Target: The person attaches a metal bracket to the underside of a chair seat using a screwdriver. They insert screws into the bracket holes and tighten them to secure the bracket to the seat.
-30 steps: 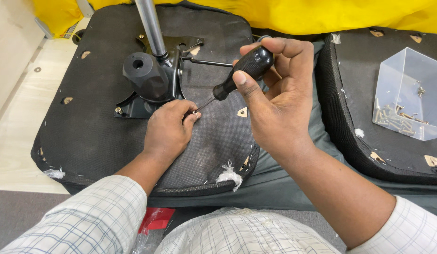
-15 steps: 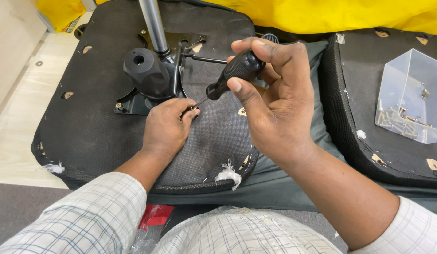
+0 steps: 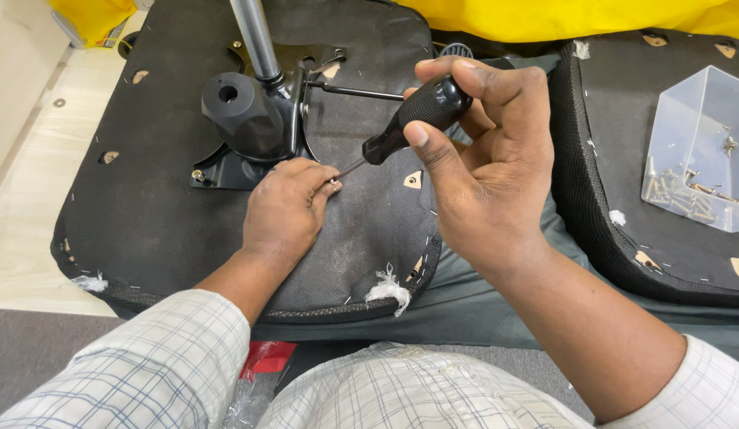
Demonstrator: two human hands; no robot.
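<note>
**Screwdriver tip meets the screw at your left fingertips**

Your right hand [image 3: 481,167] is clenched round the black screwdriver [image 3: 421,115]. Its long axis slants down and to the left, from the handle near your thumb to the thin shaft. The tip reaches the small screw [image 3: 335,182], pinched in your left hand [image 3: 286,210] on the upturned chair seat [image 3: 147,214], just beside the black metal plate [image 3: 226,171]. Your fingers hide most of the screw, so its seating is unclear.
</note>
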